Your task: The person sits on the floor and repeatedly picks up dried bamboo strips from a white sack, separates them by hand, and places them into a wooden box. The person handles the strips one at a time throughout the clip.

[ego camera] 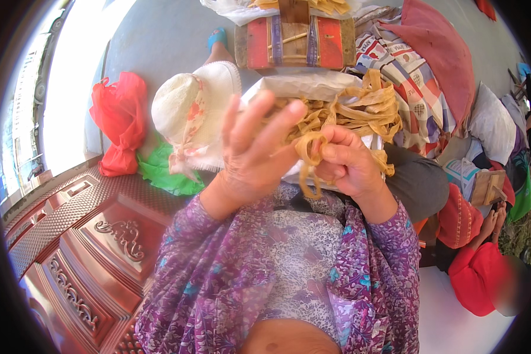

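Observation:
My right hand (347, 161) pinches a looped, tan, ribbon-like strip (309, 146) between thumb and fingers, and the strip's lower end hangs down. My left hand (256, 146) is raised close beside the loop, its fingers spread and blurred; whether its thumb touches the strip is unclear. Behind both hands, a tangled heap of the same tan strips (367, 108) lies on a white plastic sheet or sack (309, 84) in front of me. Part of the heap is hidden by my left hand.
Beyond the heap stands a red and wooden box (332, 42) with purple straps. A white sun hat (177, 108), red plastic bag (124, 119) and green bag (172, 170) are at left, near a brown embossed door panel (115, 234). Patterned cloth (407, 79) and a person in red (475, 274) are right.

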### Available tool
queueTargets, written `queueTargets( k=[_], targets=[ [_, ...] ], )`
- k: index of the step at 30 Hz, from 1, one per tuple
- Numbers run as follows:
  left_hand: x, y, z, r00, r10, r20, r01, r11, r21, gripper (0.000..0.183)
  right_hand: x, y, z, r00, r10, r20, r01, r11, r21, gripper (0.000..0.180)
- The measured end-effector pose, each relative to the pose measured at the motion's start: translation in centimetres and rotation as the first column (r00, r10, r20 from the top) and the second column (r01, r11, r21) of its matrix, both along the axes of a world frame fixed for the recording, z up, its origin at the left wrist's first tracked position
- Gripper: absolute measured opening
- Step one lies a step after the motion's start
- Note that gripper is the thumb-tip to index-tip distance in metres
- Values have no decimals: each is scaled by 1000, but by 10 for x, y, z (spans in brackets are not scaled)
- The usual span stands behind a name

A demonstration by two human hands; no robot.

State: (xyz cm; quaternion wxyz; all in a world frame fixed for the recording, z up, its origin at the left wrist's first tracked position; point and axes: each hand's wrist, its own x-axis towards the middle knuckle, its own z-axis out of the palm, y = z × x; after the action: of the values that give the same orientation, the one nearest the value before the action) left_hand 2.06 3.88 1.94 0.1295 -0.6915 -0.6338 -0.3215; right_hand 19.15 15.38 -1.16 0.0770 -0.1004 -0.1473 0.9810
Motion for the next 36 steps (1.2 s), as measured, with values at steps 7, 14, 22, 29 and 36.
queueTargets(
  k=[7,14,22,29,36],
  targets=[
    [-10,2,-10,987,100,127,-94,994,-54,18,-8,5,6,973,-109,203,9,899,438,17],
    [1,-4,0,997,-63,36,67,987,-143,10,-16,-5,0,894,-285,345,103,881,462,26],
    [10,-6,-29,339,299,892,194,906,-377,8,-14,-3,-6,943,-204,263,36,848,529,35],
    [-29,-10,-21,-233,365,901,309,907,-287,8,12,15,2,943,-179,282,-51,757,651,39],
    [-28,-9,-22,30,427,904,278,865,-418,20,11,12,-6,885,-369,284,-265,102,959,14]
  ],
)
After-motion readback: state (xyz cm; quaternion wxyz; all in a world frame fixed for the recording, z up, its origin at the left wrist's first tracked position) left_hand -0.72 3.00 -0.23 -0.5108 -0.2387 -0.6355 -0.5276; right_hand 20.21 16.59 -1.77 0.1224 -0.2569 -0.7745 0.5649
